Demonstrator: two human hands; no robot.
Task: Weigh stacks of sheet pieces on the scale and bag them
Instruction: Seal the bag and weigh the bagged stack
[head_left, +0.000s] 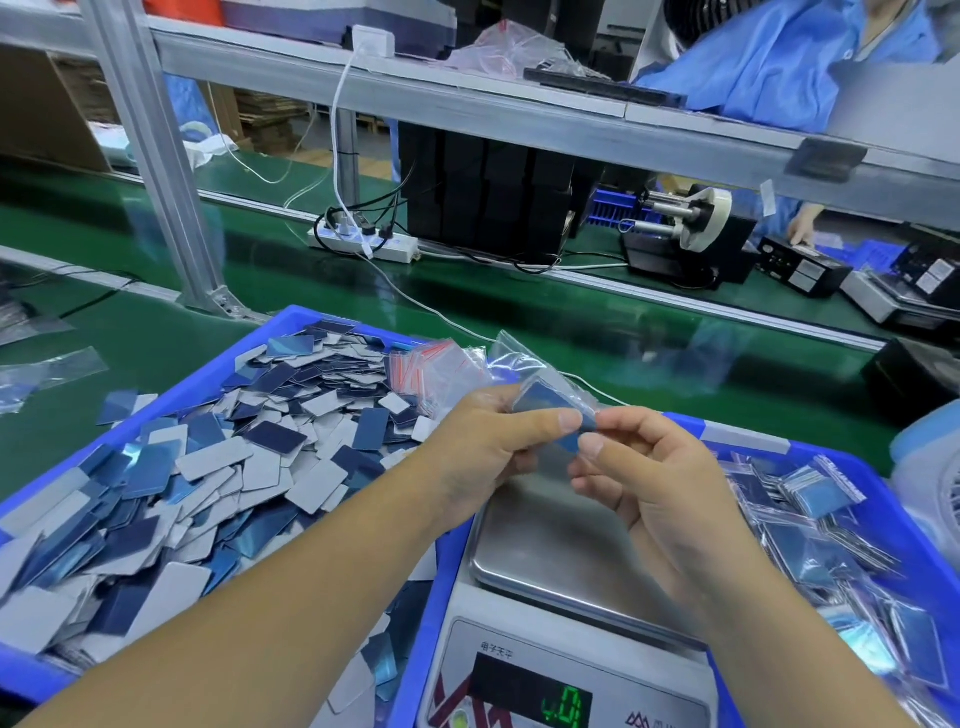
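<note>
My left hand (488, 441) grips a small clear zip bag (524, 364) with a stack of blue sheet pieces (545, 402) partly inside it. My right hand (649, 478) pinches the lower end of that stack at the bag's mouth. Both hands hover above the bare steel pan of the scale (550, 545), whose green display (566, 706) is lit. A blue tray (291, 322) on the left holds a heap of loose blue and grey sheet pieces (208, 467). Several unfilled zip bags (431, 364) lie at that tray's far right corner.
A second blue tray (883, 493) on the right holds several filled bags (810, 519). Beyond lie the green conveyor belt (571, 322), a power strip (363, 241), a label dispenser (691, 234) and an aluminium post (156, 156). Another person in blue (779, 62) works across the belt.
</note>
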